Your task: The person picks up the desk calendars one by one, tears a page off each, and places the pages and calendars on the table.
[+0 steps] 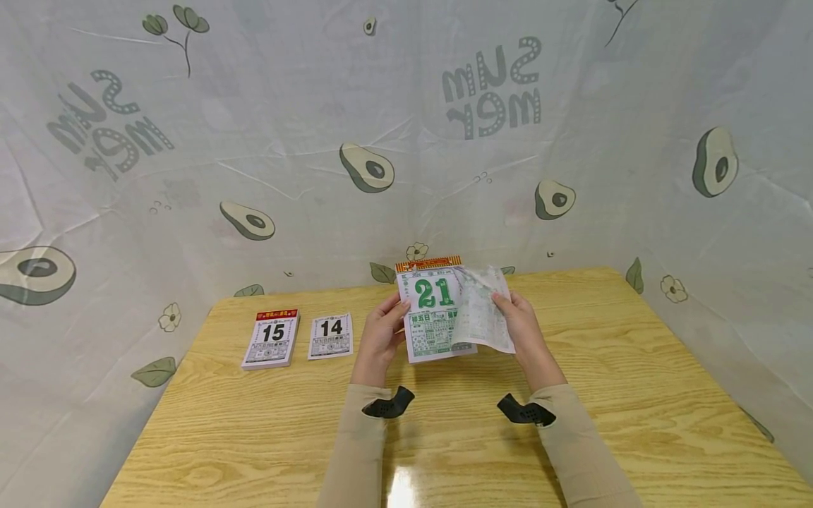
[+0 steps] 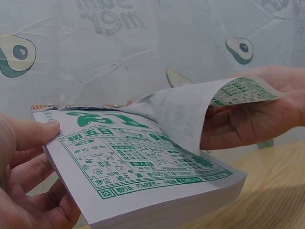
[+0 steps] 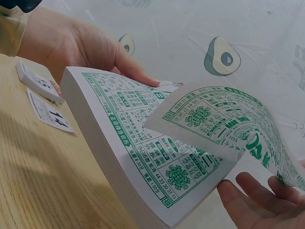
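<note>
A thick tear-off calendar (image 1: pixel 433 321) with a green 21 on its face is held up above the table. My left hand (image 1: pixel 382 330) grips its left edge, thumb on the front sheet and fingers beneath the pad. The right hand (image 1: pixel 524 329) pinches the top calendar page (image 1: pixel 485 314) near its right edge. That page curls up and over to the right, its back partly showing in the head view. Green print covers the curled page (image 3: pixel 200 112) in the right wrist view. Near the red-and-gold header (image 1: pixel 428 264) the page is crumpled; how much remains attached I cannot tell.
To the left on the wooden table (image 1: pixel 254 437) lie a small calendar pad (image 1: pixel 273 341) showing 15 and a loose calendar page (image 1: pixel 331 336) showing 14. A pale curtain (image 1: pixel 305 141) printed with avocados hangs behind and around the table.
</note>
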The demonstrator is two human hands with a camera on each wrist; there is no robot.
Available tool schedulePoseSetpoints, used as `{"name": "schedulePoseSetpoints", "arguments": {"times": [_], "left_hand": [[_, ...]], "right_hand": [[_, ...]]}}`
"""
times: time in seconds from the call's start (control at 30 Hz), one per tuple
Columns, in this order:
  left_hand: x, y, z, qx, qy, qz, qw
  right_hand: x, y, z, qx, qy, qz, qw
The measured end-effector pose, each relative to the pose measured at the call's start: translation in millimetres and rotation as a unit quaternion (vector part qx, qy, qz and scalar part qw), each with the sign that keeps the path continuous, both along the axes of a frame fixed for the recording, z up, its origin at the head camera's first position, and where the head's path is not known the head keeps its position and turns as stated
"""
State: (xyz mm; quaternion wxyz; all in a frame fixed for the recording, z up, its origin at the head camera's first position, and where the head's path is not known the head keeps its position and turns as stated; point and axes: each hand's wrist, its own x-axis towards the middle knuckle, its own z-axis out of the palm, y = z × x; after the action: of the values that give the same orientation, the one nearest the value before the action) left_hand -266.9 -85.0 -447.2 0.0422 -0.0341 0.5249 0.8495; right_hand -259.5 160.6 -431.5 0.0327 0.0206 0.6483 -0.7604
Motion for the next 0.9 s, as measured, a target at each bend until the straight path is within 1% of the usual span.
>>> {"name": "schedulePoseSetpoints", "arguments": {"times": [0.3, 0.47, 0.77, 0.9], "left_hand": [[-2.6, -3.0, -1.0, 0.003, -0.003, -0.002, 1.0], [-2.9, -4.4, -1.0, 0.001, -0.003, -0.005, 1.0], [-3.1, -4.7, 0.0, -0.005, 0.004, -0.009, 0.9999], [-3.1, -4.7, 0.8, -0.001, 0.001, -0.006, 1.0]], "right_hand": [[-0.4, 0.6, 2.6, 0.003, -0.011, 0.005, 1.0], [-1.4, 2.1, 2.3, 0.015, -0.01, 0.014, 1.0], [-4.1, 6.6, 1.2, 0.042, -0.018, 0.018, 0.999], [-4.6, 8.0, 1.6, 0.03, -0.014, 0.025, 0.999]]}}
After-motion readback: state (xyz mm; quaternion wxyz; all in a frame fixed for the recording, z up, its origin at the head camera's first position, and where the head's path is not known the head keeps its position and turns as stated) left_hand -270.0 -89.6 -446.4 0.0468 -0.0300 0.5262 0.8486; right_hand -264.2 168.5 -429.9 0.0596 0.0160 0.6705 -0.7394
